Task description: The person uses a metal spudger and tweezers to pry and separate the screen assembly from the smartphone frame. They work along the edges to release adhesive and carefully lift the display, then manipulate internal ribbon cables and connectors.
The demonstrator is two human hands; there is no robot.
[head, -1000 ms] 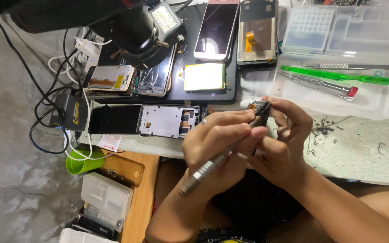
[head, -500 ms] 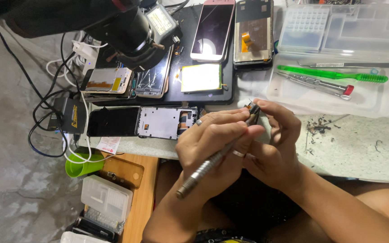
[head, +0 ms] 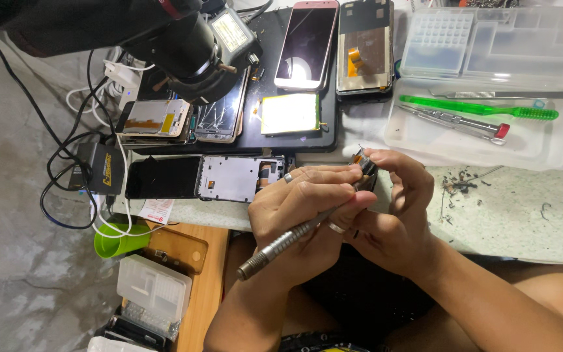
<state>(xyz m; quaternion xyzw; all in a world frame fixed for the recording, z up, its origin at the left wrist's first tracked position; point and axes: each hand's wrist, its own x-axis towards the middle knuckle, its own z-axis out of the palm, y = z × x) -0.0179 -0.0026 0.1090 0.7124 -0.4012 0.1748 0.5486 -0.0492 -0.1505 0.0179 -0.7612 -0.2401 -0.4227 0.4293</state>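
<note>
pale speckled workbench (head: 522, 215) seen from above, with grey floor to the left and a dark work mat (head: 307, 140) toward the far edge. left hand (head: 304, 212) is closed around a slim metal screwdriver (head: 281, 242), whose knurled handle slants down toward the near edge and whose tip end is hidden between the fingers. right hand (head: 392, 208) pinches a small dark phone part (head: 364, 166) between thumb and fingertips, held just above the near edge of the bench and touching the left hand's fingers; whether the tool tip meets the part cannot be told. just left of the hands lies an opened phone frame (head: 236, 177) beside a black screen panel (head: 163, 177). on the mat rest a pink phone (head: 307, 42), a display with an orange flex cable (head: 361, 49) and a yellowish battery (head: 289, 113). a black microscope head (head: 184, 49) overhangs the far left corner. toward the far right corner a clear plastic tray (head: 555, 146) holds a green toothbrush (head: 477, 107), tweezers (head: 509, 94) and a red-capped screwdriver (head: 454, 122).
</note>
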